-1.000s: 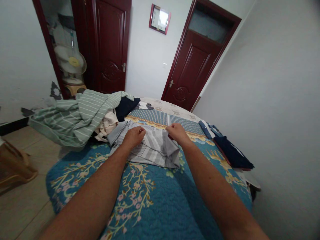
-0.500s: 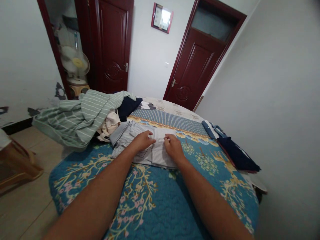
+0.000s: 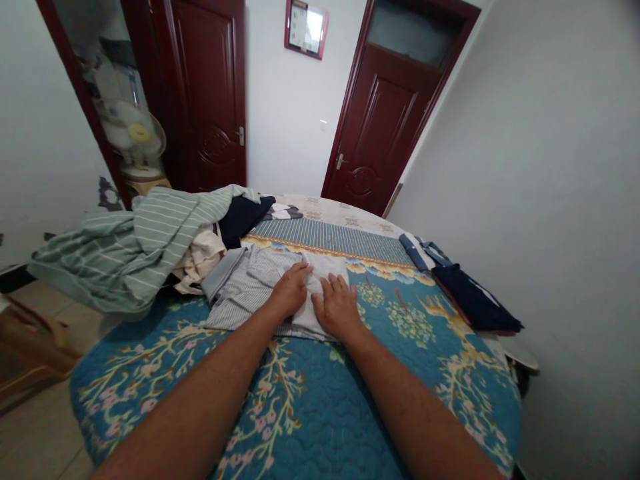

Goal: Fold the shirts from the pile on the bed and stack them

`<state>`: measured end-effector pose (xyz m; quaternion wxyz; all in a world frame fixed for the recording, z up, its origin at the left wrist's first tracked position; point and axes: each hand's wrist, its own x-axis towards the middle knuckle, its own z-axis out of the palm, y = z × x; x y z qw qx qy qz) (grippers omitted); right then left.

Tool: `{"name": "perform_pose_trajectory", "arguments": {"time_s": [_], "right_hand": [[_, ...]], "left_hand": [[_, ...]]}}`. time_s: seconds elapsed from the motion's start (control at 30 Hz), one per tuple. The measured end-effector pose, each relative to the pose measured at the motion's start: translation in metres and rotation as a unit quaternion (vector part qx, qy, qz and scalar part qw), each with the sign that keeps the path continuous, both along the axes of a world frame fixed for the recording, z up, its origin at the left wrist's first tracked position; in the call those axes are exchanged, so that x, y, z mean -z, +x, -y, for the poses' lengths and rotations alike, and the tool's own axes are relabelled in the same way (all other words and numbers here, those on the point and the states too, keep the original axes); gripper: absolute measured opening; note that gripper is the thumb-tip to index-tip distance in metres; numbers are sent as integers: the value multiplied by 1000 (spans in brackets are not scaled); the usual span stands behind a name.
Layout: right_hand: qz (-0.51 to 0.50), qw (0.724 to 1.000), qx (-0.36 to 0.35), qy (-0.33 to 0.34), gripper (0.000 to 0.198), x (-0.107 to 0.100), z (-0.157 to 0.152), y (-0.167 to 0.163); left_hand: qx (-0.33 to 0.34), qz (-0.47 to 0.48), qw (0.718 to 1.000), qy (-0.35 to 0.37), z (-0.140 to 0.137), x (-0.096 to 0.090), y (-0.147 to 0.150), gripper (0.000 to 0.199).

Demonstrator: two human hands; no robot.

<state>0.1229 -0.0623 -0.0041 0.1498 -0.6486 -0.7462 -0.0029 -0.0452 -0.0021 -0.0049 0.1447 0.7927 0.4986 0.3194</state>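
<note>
Lying on the big blue bed (image 3: 320, 413), to the right of a green striped cloth (image 3: 125, 247), is the grey striped shirt (image 3: 263, 273), with one end folded over. Folding and smoothing it looks like the step now, so the next move seems to call for pressing the fold flat; nothing I can make out has things kept inside it. On the shirt, the left hand (image 3: 293, 291) has curled fingers, and I can't tell if it pinches cloth, while the right hand (image 3: 337, 307) rests spread out, gripping nothing.
</note>
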Motion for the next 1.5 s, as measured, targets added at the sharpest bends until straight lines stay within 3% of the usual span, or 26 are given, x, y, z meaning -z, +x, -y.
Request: {"name": "perform_pose_trajectory", "arguments": {"time_s": [0.23, 0.37, 0.5, 0.6, 0.67, 0.73, 0.97, 1.3, 1.5], "right_hand": [[-7, 999, -44, -14, 69, -5, 9, -1], [-12, 998, -60, -21, 73, -3, 10, -3], [-24, 998, -65, -8, 70, 2, 10, -3], [-52, 996, -72, -2, 62, 4, 7, 3], [-76, 995, -56, -7, 59, 5, 3, 11], [-90, 995, -27, -15, 58, 6, -1, 20], [-70, 996, 9, -53, 66, 5, -13, 37], [-30, 996, 63, -63, 80, 8, -87, 22], [-27, 994, 91, -52, 78, 8, -120, 19]], "left_hand": [[-26, -52, 997, -40, -3, 1, -7, 71], [-45, -80, 994, -54, 2, -3, -7, 64], [-82, -105, 991, 22, 14, -7, -4, 59], [-5, -111, 991, 75, 23, -6, 4, 57], [49, -135, 987, 69, 30, -2, 10, 55], [62, -170, 982, 55, 39, 3, 15, 54], [-30, -208, 978, -5, 62, 13, 6, 82], [-33, -206, 978, -30, 65, 12, 2, 89], [-29, -199, 979, -36, 66, 12, 2, 91]]}}
